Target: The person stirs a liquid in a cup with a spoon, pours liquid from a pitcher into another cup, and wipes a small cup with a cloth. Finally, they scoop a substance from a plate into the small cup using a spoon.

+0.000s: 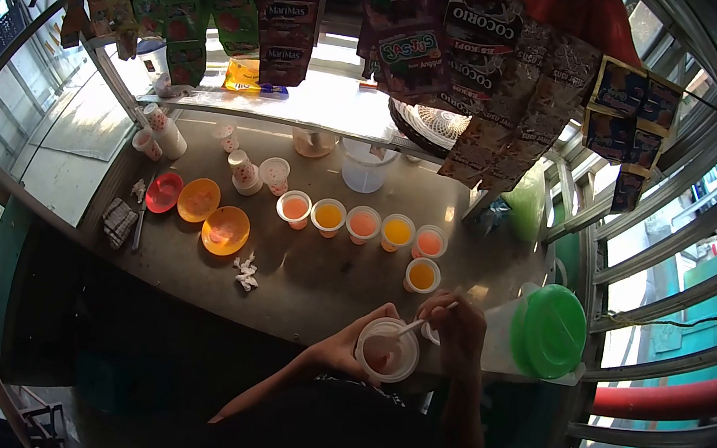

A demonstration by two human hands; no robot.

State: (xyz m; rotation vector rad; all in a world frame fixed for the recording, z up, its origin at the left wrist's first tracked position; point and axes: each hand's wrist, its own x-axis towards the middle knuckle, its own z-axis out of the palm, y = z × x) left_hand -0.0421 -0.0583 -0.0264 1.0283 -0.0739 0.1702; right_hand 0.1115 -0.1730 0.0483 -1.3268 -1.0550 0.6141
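Note:
My left hand (342, 348) is wrapped round a clear plastic cup (372, 370) near the counter's front edge. Pinkish liquid partly fills the cup, whose open top faces me. Between the fingers of my right hand (459, 330) is a white spoon (414, 326); its lower end dips into that cup. Part of another cup's rim (429, 333) shows beside my right hand, which hides the rest. Beyond my hands stand several filled cups, among them an orange one (422, 276) and a pink one (430, 243).
A green-lidded container (551, 333) stands at the right. Farther left are orange bowls (226, 230), a red bowl (164, 193), crumpled white paper (246, 272) and stacked cups (244, 173). A clear tub (364, 167) sits at the back, below hanging drink sachets (290, 14).

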